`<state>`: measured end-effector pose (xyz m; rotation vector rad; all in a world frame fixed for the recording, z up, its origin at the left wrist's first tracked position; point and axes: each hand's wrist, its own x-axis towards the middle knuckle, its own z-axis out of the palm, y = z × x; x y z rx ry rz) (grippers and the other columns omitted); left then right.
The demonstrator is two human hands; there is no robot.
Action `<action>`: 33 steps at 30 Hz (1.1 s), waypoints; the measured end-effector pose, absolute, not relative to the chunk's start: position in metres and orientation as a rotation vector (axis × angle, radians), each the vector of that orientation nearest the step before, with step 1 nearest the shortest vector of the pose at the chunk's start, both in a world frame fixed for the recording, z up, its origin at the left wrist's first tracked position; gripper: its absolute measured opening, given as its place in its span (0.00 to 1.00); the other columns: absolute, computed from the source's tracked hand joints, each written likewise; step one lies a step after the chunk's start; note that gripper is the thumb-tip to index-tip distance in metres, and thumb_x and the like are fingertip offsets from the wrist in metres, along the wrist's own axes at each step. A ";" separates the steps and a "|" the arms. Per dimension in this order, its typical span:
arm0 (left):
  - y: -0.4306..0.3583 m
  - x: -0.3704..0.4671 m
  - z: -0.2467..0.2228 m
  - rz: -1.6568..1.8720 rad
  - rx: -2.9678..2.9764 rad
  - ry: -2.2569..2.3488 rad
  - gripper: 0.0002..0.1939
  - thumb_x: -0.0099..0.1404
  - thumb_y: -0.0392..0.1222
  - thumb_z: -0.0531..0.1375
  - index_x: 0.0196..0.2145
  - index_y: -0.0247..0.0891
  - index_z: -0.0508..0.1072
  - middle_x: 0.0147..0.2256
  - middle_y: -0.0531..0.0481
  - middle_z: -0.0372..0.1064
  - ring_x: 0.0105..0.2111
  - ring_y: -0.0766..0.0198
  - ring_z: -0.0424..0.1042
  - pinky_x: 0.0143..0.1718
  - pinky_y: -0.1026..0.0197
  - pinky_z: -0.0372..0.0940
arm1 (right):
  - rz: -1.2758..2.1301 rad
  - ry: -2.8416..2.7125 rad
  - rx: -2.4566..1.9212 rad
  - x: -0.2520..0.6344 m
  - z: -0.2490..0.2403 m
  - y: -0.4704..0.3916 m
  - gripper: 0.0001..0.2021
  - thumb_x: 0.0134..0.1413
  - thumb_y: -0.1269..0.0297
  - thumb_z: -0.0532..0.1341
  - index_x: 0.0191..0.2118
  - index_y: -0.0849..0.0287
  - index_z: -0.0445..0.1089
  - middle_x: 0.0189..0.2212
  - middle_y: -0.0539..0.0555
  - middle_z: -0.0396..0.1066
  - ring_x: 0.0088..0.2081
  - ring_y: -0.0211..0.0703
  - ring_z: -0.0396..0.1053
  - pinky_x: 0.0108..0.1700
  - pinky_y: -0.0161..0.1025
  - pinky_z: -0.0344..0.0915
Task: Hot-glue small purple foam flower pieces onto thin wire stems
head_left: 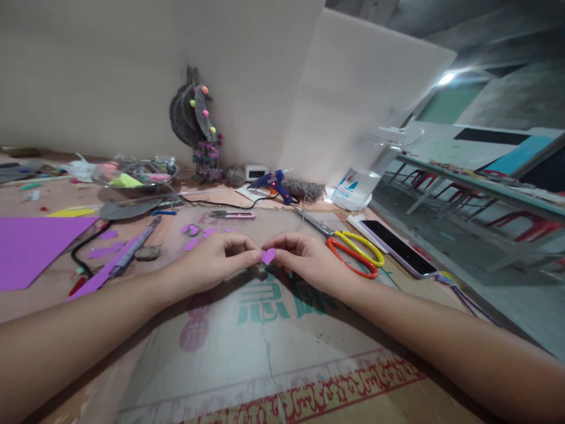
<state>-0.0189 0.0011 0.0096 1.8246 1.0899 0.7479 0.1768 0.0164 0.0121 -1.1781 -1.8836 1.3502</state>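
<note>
Between my fingertips is a small purple paper heart [268,256], held just above the printed cardboard sheet [212,365]. My left hand [223,254] pinches its left edge with thumb and forefinger. On the other side, my right hand [304,259] pinches the heart's right edge. Scissors [353,250] with one yellow and one red handle lie close to my right hand. Several purple paper scraps [192,235] are scattered beyond my left wrist, near a pair of thread snips [233,215].
A purple sheet [39,247] and a pen [135,247] lie at left. Along the back are a bowl of craft bits [132,176], a blue glue gun [276,185], grey yarn [304,191] and a clear jug [362,176]. A phone [397,247] lies near the right edge.
</note>
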 end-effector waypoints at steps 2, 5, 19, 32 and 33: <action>0.002 -0.019 0.009 0.793 1.805 1.078 0.12 0.62 0.46 0.55 0.29 0.36 0.73 0.31 0.48 0.74 0.33 0.61 0.72 0.36 0.61 0.63 | 1.192 -1.964 -1.205 0.179 0.012 0.017 0.05 0.53 0.65 0.60 0.33 0.60 0.72 0.24 0.50 0.70 0.24 0.34 0.65 0.28 0.34 0.62; 0.003 -0.018 0.007 0.912 1.743 1.071 0.11 0.62 0.44 0.55 0.27 0.36 0.70 0.29 0.49 0.73 0.33 0.61 0.72 0.37 0.60 0.64 | 0.959 -2.033 -1.214 0.183 0.013 0.019 0.05 0.53 0.65 0.60 0.31 0.60 0.72 0.25 0.51 0.71 0.27 0.35 0.65 0.30 0.35 0.62; -0.001 -0.017 0.009 0.796 1.953 1.236 0.11 0.62 0.42 0.52 0.28 0.37 0.71 0.27 0.54 0.69 0.30 0.65 0.67 0.30 0.65 0.58 | 0.638 -2.149 -0.989 0.181 0.014 0.009 0.04 0.53 0.66 0.61 0.30 0.59 0.71 0.26 0.49 0.68 0.27 0.34 0.62 0.30 0.33 0.59; 0.000 -0.016 0.006 0.775 1.988 1.221 0.12 0.62 0.44 0.51 0.28 0.37 0.71 0.26 0.54 0.68 0.28 0.65 0.66 0.30 0.64 0.58 | 0.630 -2.146 -1.033 0.181 0.011 0.010 0.05 0.53 0.64 0.61 0.32 0.60 0.71 0.24 0.48 0.67 0.25 0.33 0.60 0.28 0.32 0.58; 0.000 -0.017 0.006 0.772 1.994 1.219 0.12 0.62 0.44 0.51 0.29 0.37 0.71 0.27 0.53 0.68 0.29 0.64 0.67 0.30 0.64 0.59 | 0.644 -2.140 -1.041 0.181 0.011 0.009 0.05 0.53 0.64 0.61 0.32 0.60 0.71 0.24 0.48 0.67 0.25 0.33 0.59 0.27 0.32 0.57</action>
